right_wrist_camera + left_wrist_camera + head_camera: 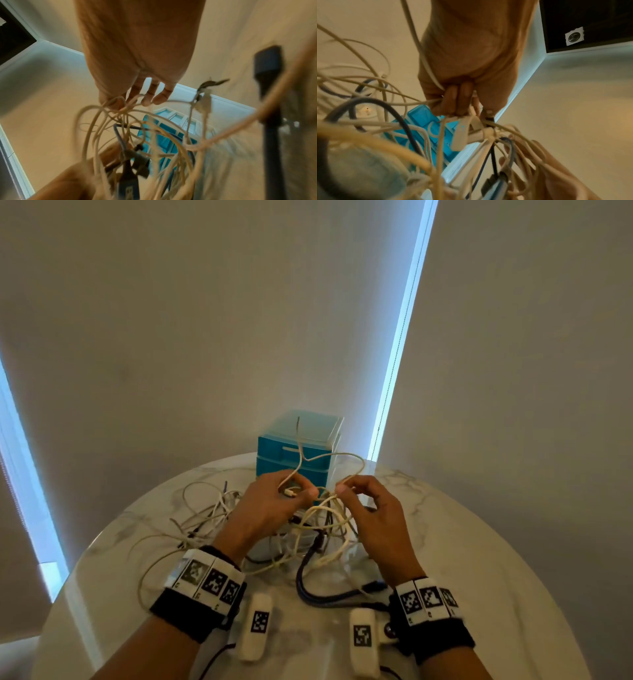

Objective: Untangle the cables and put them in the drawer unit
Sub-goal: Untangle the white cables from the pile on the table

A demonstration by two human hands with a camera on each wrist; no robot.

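A tangle of white cables point(325, 525) with a dark blue cable point(318, 594) hangs between both hands above a round marble table point(479, 542). My left hand point(274, 505) pinches a white cable and its plug point(460, 134) with curled fingers point(455, 100). My right hand point(370, 508) pinches a white strand at the knot with thumb and forefinger, its other fingers point(154, 94) loosely spread. The blue drawer unit point(298, 453) stands just behind the hands, its drawers closed. More loose white cables point(202, 508) lie on the table at the left.
Behind the table are pale roller blinds with bright strips of window light point(400, 337). A dark blue cable with a black plug point(267, 63) hangs at the right in the right wrist view. The table edge curves close on both sides.
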